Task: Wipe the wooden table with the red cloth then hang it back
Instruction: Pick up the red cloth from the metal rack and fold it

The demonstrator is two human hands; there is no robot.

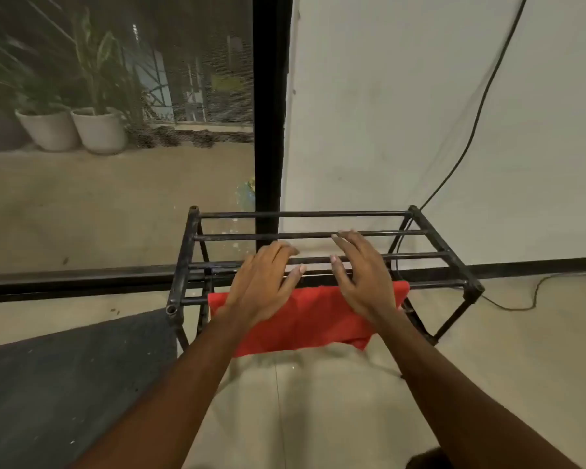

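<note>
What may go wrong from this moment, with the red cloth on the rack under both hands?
1. The cloth hangs on only the front bar of the rack, its right corner lower; it may slide off to the floor.
2. The left hand and right hand are open and grip nothing, so nothing holds the cloth in place.

My left hand and right hand hover flat, fingers loose, over the rack; the cloth hangs from its front bar.

Red cloth, black metal rack, white pots.
</note>
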